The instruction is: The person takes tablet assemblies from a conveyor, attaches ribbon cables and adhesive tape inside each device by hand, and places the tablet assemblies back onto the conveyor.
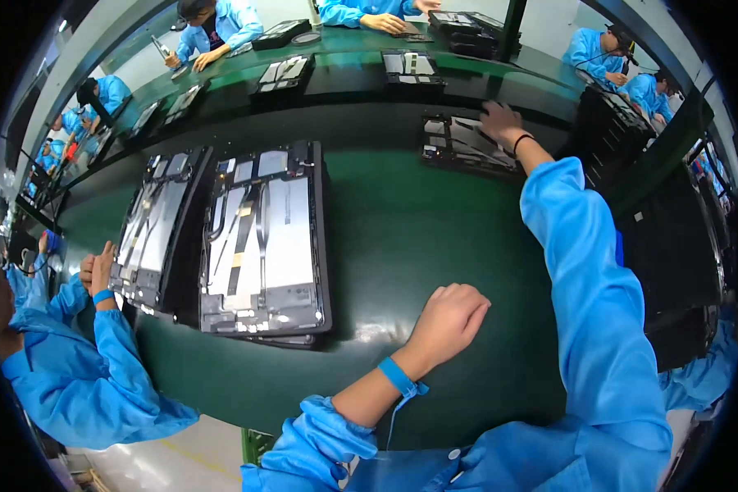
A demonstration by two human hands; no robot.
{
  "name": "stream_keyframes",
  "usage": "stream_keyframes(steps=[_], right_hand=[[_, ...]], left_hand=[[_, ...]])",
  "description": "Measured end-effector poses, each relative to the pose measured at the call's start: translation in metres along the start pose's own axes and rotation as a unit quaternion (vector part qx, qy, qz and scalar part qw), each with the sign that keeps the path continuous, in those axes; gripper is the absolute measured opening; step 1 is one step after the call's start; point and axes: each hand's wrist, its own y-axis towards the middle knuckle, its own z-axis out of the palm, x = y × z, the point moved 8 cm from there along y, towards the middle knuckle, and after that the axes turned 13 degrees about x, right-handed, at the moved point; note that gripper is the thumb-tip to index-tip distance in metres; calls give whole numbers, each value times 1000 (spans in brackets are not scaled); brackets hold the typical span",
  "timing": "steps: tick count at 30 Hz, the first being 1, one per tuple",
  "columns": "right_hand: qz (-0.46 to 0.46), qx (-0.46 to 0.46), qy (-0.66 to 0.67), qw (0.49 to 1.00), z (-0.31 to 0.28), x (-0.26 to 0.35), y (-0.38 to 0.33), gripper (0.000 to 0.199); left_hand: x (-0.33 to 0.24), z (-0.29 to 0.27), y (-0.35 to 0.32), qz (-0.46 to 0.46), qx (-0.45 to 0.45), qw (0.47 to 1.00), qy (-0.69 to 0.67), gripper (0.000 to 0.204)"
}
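Observation:
My right hand (500, 121) reaches far across the green conveyor belt (418, 230). Its fingers are curled over the far right edge of an opened tablet (459, 146), a black frame with its silver inner parts showing. A dark band circles that wrist, and the blue sleeve runs back to the lower right. My left hand (451, 316) rests on the belt near its front edge as a loose fist with nothing in it. A blue strap sits on its wrist.
Two larger opened tablets (264, 238) (152, 225) lie side by side to the left, the nearer one stacked on another. A co-worker's hands (98, 271) touch the left one. More devices (412, 70) lie on the far belt among other workers. Black stacked trays (672, 246) stand at the right.

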Motion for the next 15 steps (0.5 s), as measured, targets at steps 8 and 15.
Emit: stream_keyframes(steps=[8, 15], right_hand=[[-38, 306, 113, 945, 39, -5, 8, 70], [-70, 246, 63, 965, -41, 29, -39, 58]], left_hand=[[4, 0, -1, -9, 14, 1000, -4, 10], [9, 0, 1, -3, 9, 1000, -10, 12]])
